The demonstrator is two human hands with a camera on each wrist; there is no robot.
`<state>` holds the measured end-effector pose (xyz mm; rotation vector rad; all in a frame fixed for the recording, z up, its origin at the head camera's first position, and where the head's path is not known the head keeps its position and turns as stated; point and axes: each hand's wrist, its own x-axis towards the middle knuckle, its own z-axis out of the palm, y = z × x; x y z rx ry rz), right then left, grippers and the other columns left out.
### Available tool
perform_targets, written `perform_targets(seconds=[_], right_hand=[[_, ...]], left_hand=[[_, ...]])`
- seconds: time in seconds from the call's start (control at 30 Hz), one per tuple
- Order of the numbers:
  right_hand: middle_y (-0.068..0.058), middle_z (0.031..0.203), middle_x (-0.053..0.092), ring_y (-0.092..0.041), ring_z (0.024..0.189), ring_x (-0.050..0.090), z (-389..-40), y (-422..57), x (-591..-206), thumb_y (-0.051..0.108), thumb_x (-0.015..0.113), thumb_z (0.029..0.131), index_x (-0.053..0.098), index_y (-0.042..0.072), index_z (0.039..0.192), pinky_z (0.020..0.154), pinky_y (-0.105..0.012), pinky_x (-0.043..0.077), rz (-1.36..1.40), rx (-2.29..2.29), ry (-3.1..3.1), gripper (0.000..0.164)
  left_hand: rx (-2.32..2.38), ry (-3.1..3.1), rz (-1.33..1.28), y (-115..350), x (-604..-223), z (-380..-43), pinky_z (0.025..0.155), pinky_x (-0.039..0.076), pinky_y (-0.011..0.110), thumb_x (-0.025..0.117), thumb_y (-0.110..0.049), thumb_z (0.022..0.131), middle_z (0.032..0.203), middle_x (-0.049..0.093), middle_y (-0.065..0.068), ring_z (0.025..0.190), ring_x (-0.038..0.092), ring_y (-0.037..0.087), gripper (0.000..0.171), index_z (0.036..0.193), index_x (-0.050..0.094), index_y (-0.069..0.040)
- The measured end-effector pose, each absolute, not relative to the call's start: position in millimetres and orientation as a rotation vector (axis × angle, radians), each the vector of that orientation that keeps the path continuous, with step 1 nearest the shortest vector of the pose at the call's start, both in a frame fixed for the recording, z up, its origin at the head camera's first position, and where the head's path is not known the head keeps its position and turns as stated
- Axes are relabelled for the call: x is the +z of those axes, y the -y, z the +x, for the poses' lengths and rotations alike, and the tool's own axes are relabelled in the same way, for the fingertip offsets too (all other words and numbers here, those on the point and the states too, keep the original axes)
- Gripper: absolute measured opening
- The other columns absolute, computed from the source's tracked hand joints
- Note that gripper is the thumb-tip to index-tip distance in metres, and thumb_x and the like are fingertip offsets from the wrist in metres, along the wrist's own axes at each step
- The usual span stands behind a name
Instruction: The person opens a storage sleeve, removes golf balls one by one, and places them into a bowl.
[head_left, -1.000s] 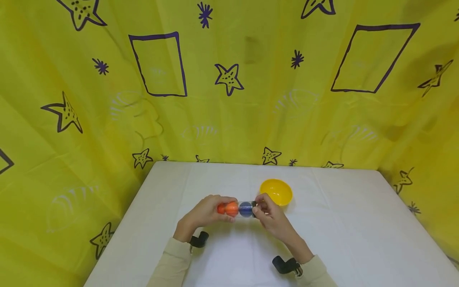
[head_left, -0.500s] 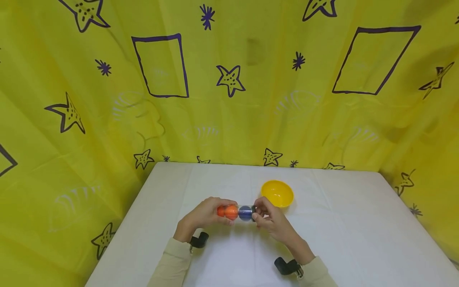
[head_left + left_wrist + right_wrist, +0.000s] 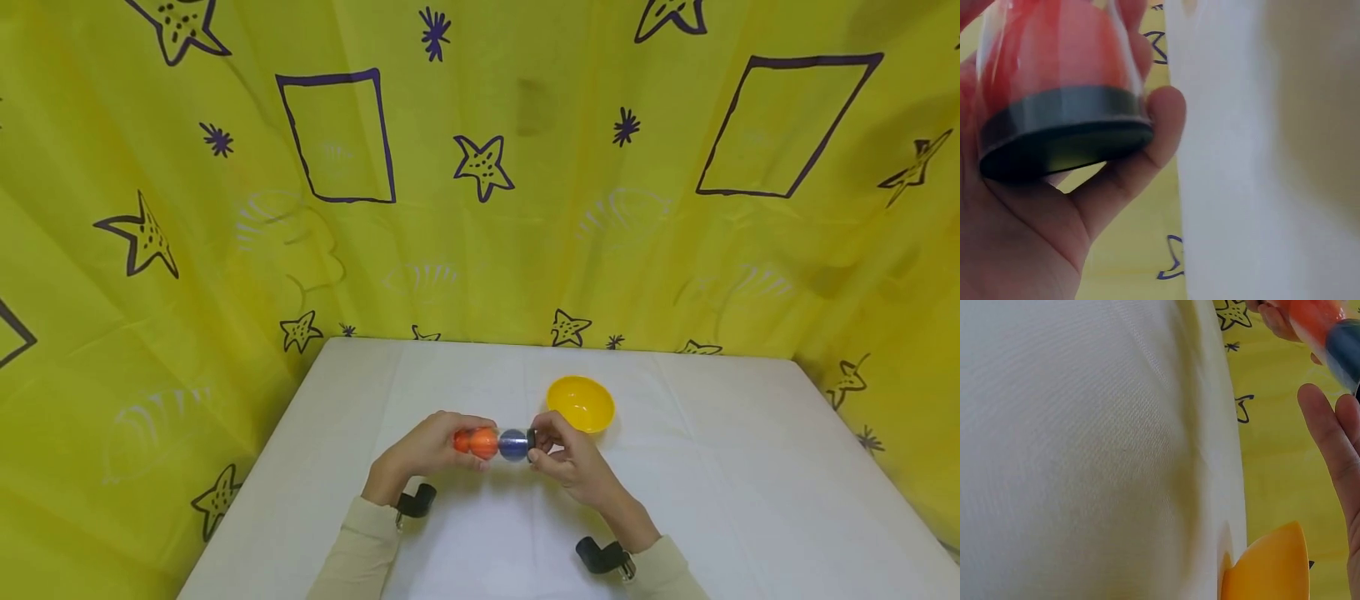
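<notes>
A clear plastic tube (image 3: 498, 444) lies sideways between my two hands, held over the table. Inside it are orange balls (image 3: 483, 443) toward the left and a blue ball (image 3: 513, 445) toward the right. My left hand (image 3: 420, 448) grips the left end, with fingers and thumb wrapped around it. In the left wrist view, a black cap (image 3: 1063, 109) closes that end, close to the palm. At the other end, the fingers and thumb of my right hand (image 3: 573, 458) pinch a dark cap (image 3: 532, 442). The right wrist view cuts off most of that grip.
A yellow bowl (image 3: 580, 404) stands on the white-covered table (image 3: 712, 467), just beyond my right hand. Behind the table and at both sides hangs a yellow curtain (image 3: 420, 233) with dark stars and frames drawn on it. Black wrist mounts (image 3: 602, 556) stick out inward from the sleeves.
Both hands and the tube have come slightly nearer to me in the head view, which itself shifted a little. The right fingers have moved a little around the cap. The bowl stays put.
</notes>
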<state>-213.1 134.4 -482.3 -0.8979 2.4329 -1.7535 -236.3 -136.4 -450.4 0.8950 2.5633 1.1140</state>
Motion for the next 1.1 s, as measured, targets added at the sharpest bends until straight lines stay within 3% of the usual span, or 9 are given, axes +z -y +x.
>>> perform_targets(seconds=[0.43,0.63,0.87,1.1], right_hand=[[-0.014,0.103,0.068,-0.014,0.094,0.066,-214.7,-142.7,-477.8,0.0,0.075,0.089,0.055,0.0,0.118,0.08,-0.023,0.06,-0.992,-1.728,-2.552,0.035],[-0.018,0.108,0.067,-0.016,0.098,0.067,-215.6,-144.0,-475.5,0.001,0.075,0.089,0.053,-0.001,0.119,0.081,-0.021,0.06,-0.885,-1.792,-2.533,0.037],[-0.019,0.115,0.066,-0.011,0.102,0.064,-216.4,-143.1,-476.9,0.002,0.074,0.09,0.053,-0.001,0.126,0.083,-0.019,0.058,-0.756,-1.795,-2.524,0.042],[-0.022,0.121,0.067,-0.02,0.104,0.067,-216.1,-140.8,-478.8,0.002,0.073,0.09,0.055,-0.007,0.133,0.082,-0.02,0.059,-0.687,-1.818,-2.451,0.048]], left_hand=[[1.13,-2.579,0.849,140.8,-454.9,-237.0,0.08,0.049,0.025,0.087,-0.022,0.082,0.102,0.073,-0.004,0.088,0.058,0.01,0.047,0.127,0.071,-0.019],[1.148,-2.616,0.851,139.4,-452.8,-237.3,0.088,0.049,0.03,0.087,-0.02,0.082,0.108,0.074,-0.002,0.095,0.06,0.013,0.052,0.131,0.07,-0.017],[1.136,-2.672,0.86,139.2,-454.3,-239.7,0.087,0.049,0.031,0.088,-0.019,0.081,0.103,0.073,-0.006,0.093,0.059,0.013,0.044,0.122,0.072,-0.022],[1.127,-2.764,0.798,140.6,-456.1,-241.5,0.084,0.046,0.032,0.088,-0.019,0.08,0.105,0.072,-0.007,0.091,0.056,0.013,0.043,0.12,0.073,-0.022]])
